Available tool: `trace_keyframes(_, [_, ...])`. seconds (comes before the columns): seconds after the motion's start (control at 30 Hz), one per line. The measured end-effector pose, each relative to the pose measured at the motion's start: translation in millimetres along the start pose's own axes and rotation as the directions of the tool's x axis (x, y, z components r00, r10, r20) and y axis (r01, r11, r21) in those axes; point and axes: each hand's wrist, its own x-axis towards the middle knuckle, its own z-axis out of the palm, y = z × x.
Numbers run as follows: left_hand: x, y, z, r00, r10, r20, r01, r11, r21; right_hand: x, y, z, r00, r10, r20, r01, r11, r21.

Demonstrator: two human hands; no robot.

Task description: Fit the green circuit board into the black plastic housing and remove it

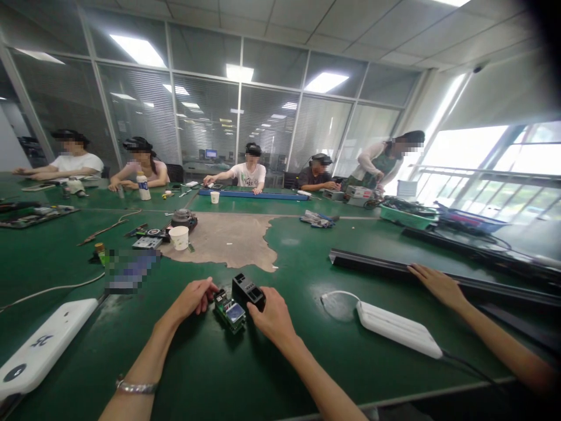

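Note:
My right hand (274, 316) grips a black plastic housing (248, 290) with several rectangular openings, thumb on its near side. It is tilted just above the table, beside a small green circuit board assembly (229, 313). That assembly has stacked boards and a shiny bluish-silver patch on top. At its left edge is my left hand (196, 296), fingers loosely bent and holding nothing visible. Whether its fingertips touch the board I cannot tell.
A white power strip (46, 348) lies left, another (398, 328) right. At right, another person's hand (436, 283) rests on a long black rail (377, 266). A paper cup (179, 238) stands near electronic parts on a bare brown patch (228, 234). Several people sit across the green table.

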Motion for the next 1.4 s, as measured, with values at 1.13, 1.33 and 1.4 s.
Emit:
trace_keyframes(1.13, [-2.2,-2.0,-1.8,1.0,-0.016,-0.001,0.016,1.0,0.004,-21.7,-56.6,-7.7,0.993,-0.085,0.083,0.083,0.996,0.028])
trace_keyframes(1.33, [-1.7,-2.4,-1.1,1.0,0.006,0.014,-0.007,0.999,0.035,-27.2,-54.9,-5.6,0.992,-0.054,0.114,0.056,0.998,-0.014])
trace_keyframes(1.4, [-2.0,-1.7,-1.1,1.0,0.011,0.021,-0.012,0.999,0.046,-27.0,-55.2,-5.5,0.99,-0.045,0.132,0.052,0.998,-0.044])
